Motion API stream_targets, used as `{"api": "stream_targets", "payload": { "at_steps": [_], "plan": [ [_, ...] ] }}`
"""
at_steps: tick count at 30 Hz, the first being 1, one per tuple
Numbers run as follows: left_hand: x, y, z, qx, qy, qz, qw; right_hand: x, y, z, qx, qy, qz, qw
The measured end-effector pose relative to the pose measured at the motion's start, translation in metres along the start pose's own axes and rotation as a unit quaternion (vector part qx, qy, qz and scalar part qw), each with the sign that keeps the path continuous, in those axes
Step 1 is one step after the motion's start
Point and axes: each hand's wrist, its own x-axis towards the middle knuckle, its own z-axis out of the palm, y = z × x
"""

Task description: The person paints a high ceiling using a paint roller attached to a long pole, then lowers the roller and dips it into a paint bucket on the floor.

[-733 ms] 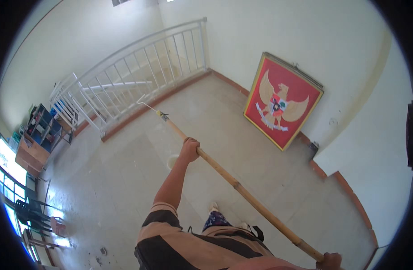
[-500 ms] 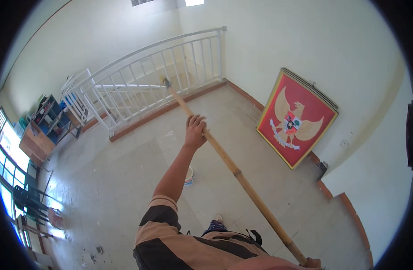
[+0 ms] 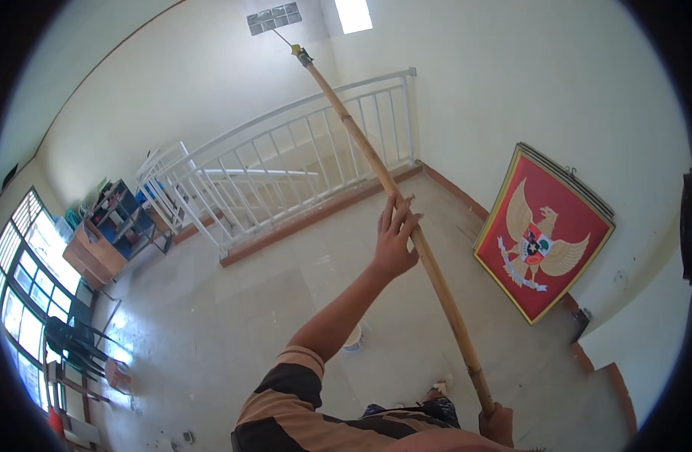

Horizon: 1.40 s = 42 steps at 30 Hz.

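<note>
A long bamboo pole (image 3: 368, 154) slants from the lower right up toward the far wall. Bound to its top are a yellow piece (image 3: 295, 50) and a dark wrapping, from which a thin rod runs on upward; what the rod ends in cannot be made out against the pale wall. My left hand (image 3: 397, 239) is closed round the middle of the pole, arm stretched forward. Low down, near the bottom end of the pole, my right hand (image 3: 497, 424) grips it in a fist.
A white railing (image 3: 282, 154) crosses ahead, with a brick-red kerb below. To the right, a red framed eagle emblem (image 3: 538, 237) leans on the wall. A bucket (image 3: 353, 340) stands beyond my left forearm. Leftward are a cabinet (image 3: 97, 252), dark chairs (image 3: 75, 346) and windows (image 3: 37, 279).
The pole's top has risen from railing height up the far wall, and both hands have shifted with it. The view has tilted upward, showing more of the vent blocks.
</note>
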Motion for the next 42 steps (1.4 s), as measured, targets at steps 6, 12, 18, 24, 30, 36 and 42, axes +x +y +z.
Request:
{"api": "stream_targets", "payload": {
  "at_steps": [6,12,18,24,30,36,42],
  "plan": [
    [-0.016,-0.025,0.101,-0.332,0.129,-0.296,0.886,0.132,-0.031,0.037,0.093,-0.013,-0.048,0.994],
    [-0.071,0.018,0.203,-0.668,0.009,-0.560,0.491,0.294,-0.068,0.067,0.121,-0.025,-0.057,0.991],
    [-0.012,-0.060,0.285,-0.523,0.069,-0.605,0.596,0.425,-0.122,0.090,0.121,-0.048,-0.043,0.991],
    [0.062,-0.204,0.344,-0.479,0.148,-0.626,0.598,0.532,-0.102,0.135,0.172,-0.121,-0.104,0.972],
    [0.149,-0.404,0.378,-0.451,0.156,-0.618,0.624,0.572,-0.034,0.205,0.073,-0.291,0.129,0.945],
    [0.234,-0.591,0.401,-0.415,0.126,-0.546,0.717,0.675,-0.150,0.232,0.110,-0.126,0.121,0.978],
    [0.255,-0.707,0.405,-0.120,0.009,-0.247,0.961,0.792,-0.328,0.187,0.178,-0.093,0.009,0.980]
  ]
}}
